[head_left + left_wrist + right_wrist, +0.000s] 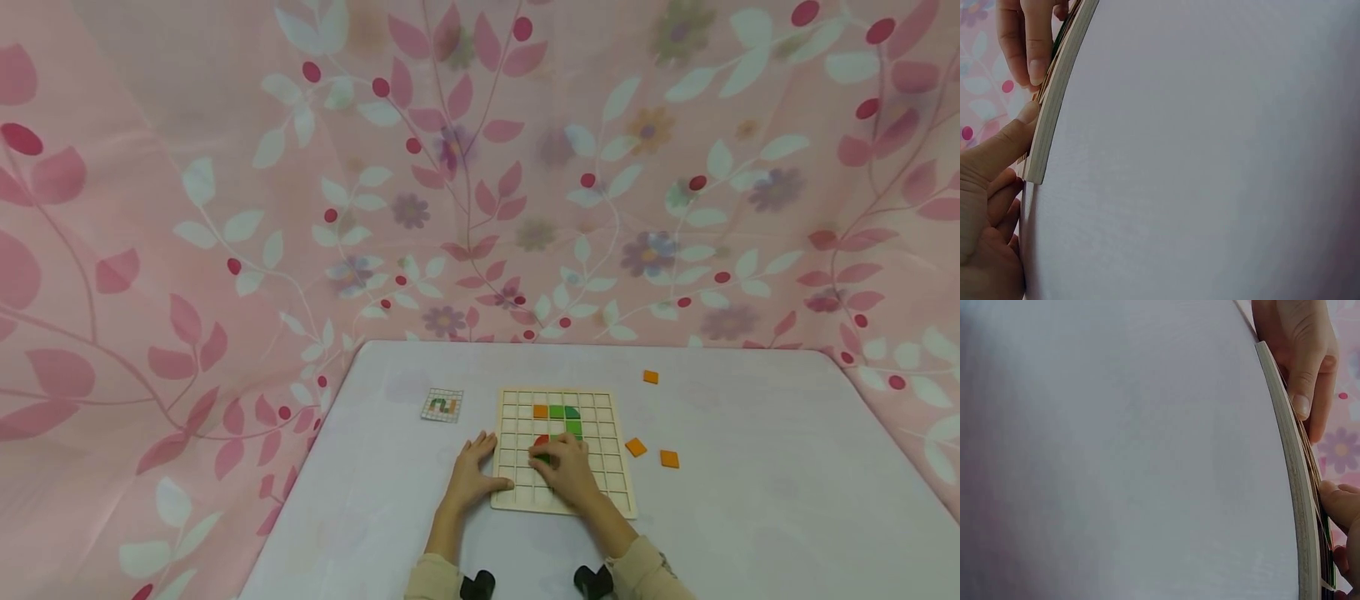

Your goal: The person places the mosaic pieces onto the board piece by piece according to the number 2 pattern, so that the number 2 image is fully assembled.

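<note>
A square wooden grid board (525, 497) lies flat on the table. My left hand (472, 473) rests at its left edge, fingers spread, thumb on the board's near-left corner. Above the middle of the board is my right hand (567, 471), thumb and fingers curled about a green tile (543, 458) that they partly cover. Just beyond those fingertips sits a red tile (542, 440), partly hidden. Farther up the grid lie an orange tile (540, 412), a green square (557, 412), a dark green rounded tile (572, 412) and another green square (573, 427).
A small pattern card (442, 405) lies left of the board. Right of it are three loose orange tiles, one at the back (651, 377), one beside the board (636, 447) and one farther right (670, 459). Flowered pink cloth (480, 208) hangs behind the white table (750, 533).
</note>
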Available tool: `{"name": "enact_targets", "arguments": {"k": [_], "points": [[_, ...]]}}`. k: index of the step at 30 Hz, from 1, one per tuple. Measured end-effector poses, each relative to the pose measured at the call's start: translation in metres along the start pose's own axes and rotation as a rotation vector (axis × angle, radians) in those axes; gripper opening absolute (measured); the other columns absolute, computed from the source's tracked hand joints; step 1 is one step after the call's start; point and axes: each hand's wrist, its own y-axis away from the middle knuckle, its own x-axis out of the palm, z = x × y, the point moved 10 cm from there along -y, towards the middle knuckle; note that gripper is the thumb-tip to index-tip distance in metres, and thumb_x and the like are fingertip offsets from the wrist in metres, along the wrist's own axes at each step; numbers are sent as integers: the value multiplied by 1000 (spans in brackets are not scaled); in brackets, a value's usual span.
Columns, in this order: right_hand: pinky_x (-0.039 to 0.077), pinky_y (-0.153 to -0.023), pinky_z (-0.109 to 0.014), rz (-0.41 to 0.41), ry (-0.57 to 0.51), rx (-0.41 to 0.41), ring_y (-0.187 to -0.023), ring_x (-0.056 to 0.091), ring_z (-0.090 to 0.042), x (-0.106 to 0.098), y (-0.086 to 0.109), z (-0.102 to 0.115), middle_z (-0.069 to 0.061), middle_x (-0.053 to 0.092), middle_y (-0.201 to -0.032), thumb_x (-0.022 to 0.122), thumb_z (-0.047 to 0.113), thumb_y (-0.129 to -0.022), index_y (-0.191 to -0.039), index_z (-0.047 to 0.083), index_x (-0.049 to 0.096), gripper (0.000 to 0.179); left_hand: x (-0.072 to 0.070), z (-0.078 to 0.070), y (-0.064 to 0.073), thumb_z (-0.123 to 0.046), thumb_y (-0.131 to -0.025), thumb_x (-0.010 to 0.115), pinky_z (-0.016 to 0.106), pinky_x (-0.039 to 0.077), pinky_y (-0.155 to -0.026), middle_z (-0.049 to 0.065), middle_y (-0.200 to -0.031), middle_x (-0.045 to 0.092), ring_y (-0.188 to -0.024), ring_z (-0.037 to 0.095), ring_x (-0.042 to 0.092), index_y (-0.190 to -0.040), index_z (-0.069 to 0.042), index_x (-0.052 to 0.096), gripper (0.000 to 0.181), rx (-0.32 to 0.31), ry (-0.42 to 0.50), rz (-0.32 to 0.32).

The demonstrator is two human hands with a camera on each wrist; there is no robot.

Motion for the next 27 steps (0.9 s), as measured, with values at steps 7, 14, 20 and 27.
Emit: {"name": "enact_targets", "arguments": {"k": [7,14,20,27], "points": [[28,-69,-35,2,47,-30,-86,49,-19,-1,-1,-4,-3,71,-95,82,15,-70,-95,9,74,27,0,0,-1,-22,-61,88,57,22,-111,29,-136,45,-132,47,33,-129,11,48,86,9,-18,-2],[31,-72,-45,-37,119,-61,-87,51,-27,-10,2,-2,-6,67,-83,80,16,-71,-90,9,76,21,0,2,-1,-23,-60,88,57,22,-111,28,-137,44,-132,47,32,-130,10,48,87,1,-23,1],[34,-74,-41,-41,26,4,-91,51,-24,-24,5,-19,-7,68,-89,79,15,-72,-95,8,75,24,-1,3,0,-23,-60,88,56,23,-111,28,-136,45,-132,46,34,-130,11,49,87,10,-30,-9],[43,-76,-49,-223,23,117,-89,53,-34,-87,16,-56,-19,68,-94,75,-1,-70,-97,-4,71,28,0,3,0,-22,-59,89,54,21,-112,26,-135,47,-133,42,34,-130,12,48,88,16,-26,-4]]}}
